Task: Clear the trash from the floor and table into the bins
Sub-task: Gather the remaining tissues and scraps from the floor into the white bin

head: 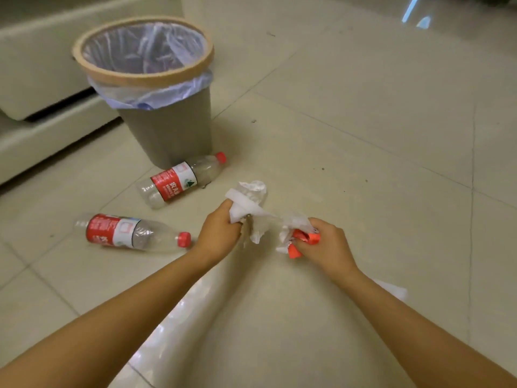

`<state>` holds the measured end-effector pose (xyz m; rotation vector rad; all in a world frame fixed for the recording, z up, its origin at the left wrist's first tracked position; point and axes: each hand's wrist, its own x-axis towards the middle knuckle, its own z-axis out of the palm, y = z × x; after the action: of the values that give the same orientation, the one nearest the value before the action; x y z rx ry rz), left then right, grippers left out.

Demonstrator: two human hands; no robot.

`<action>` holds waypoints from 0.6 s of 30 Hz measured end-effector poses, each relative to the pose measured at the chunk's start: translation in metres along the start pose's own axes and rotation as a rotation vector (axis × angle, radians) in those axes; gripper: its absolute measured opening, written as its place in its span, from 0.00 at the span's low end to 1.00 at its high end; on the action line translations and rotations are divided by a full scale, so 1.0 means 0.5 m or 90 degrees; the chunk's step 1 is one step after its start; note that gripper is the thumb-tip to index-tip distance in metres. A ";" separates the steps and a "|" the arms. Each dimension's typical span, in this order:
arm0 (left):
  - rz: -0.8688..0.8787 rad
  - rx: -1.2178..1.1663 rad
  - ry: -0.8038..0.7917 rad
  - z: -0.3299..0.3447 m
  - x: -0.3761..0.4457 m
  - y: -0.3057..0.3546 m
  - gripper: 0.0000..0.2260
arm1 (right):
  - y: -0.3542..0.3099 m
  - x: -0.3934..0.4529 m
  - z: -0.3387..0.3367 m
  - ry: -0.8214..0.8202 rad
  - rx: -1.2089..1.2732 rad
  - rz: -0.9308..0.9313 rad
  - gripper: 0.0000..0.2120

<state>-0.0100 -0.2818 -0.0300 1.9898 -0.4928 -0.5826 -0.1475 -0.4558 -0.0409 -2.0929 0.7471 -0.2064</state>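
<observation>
My left hand [219, 235] grips a bunch of crumpled white tissue and clear plastic [247, 201] just above the floor. My right hand [326, 246] grips a wad of white paper with an orange-red wrapper [298, 238]. Both hands are close together, right of two empty clear bottles with red labels and red caps: one [134, 232] lies beside my left hand, the other [183, 180] lies against the foot of the grey bin [167, 135]. The bin has a tan rim and a clear liner and stands upright beyond the bottles.
A pale sofa base [42, 88] runs along the left, right behind the bin. A white scrap [391, 289] lies on the tiled floor behind my right forearm. Bare tiles stretch to the right and far side.
</observation>
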 end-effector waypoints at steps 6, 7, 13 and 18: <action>-0.021 0.004 0.156 -0.234 -0.109 -0.015 0.11 | -0.241 0.006 0.128 -0.091 0.051 -0.131 0.09; -0.023 0.012 0.186 -0.268 -0.131 -0.018 0.08 | -0.282 -0.001 0.154 -0.111 0.053 -0.160 0.08; -0.044 0.068 0.354 -0.459 -0.289 -0.001 0.08 | -0.496 -0.080 0.295 -0.216 0.070 -0.310 0.12; -0.079 0.148 0.476 -0.595 -0.450 -0.002 0.09 | -0.631 -0.165 0.384 -0.295 0.114 -0.400 0.09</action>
<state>-0.0165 0.0515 0.1371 2.2822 0.0295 0.1775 0.0004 -0.1386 0.1034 -2.0330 -0.2080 -0.1126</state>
